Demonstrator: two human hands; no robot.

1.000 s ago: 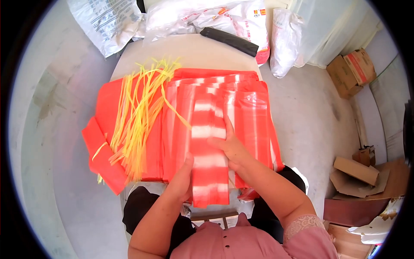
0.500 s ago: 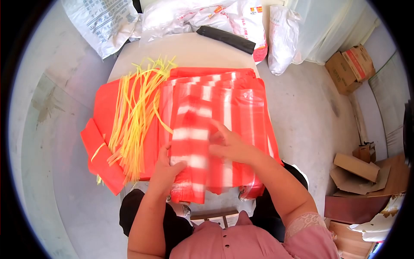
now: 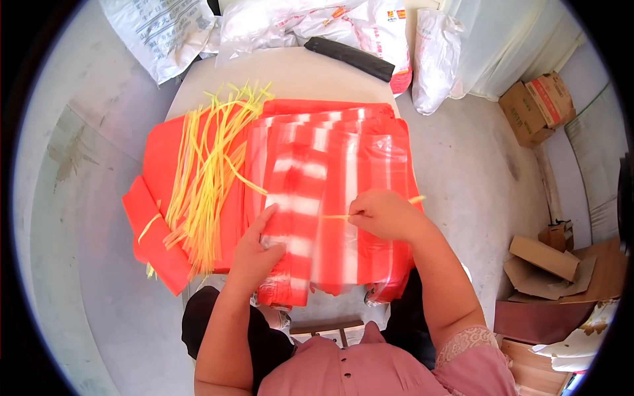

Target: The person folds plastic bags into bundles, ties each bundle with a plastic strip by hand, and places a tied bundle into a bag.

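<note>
Folded striped plastic bundle (image 3: 300, 206) lies lengthwise from 12 to 6 o'clock on a stack of red-and-white plastic sheets (image 3: 384, 171), its lower end reaching past the near edge of the surface (image 3: 287, 71).

Left hand (image 3: 254, 257) rests at the bundle's 9 o'clock edge, thumb on top, fingers along the side; this appears to steady the folds. Any grip underneath: cannot tell.

Right hand (image 3: 380, 214), at 3 o'clock of the bundle, pinches a yellow strip (image 3: 335, 217) between thumb and fingers. Strip runs crosswise to the bundle's edge; the pinch probably keeps it straight and controlled. Whether it passes beneath: cannot tell.

Loose yellow strips (image 3: 201, 191) lie at 10 o'clock on red plastic, presumably for easy reach. Red folded packet (image 3: 157, 237), banded in yellow, sits beside them at 9 o'clock; the band seems to hold it compact.
</note>
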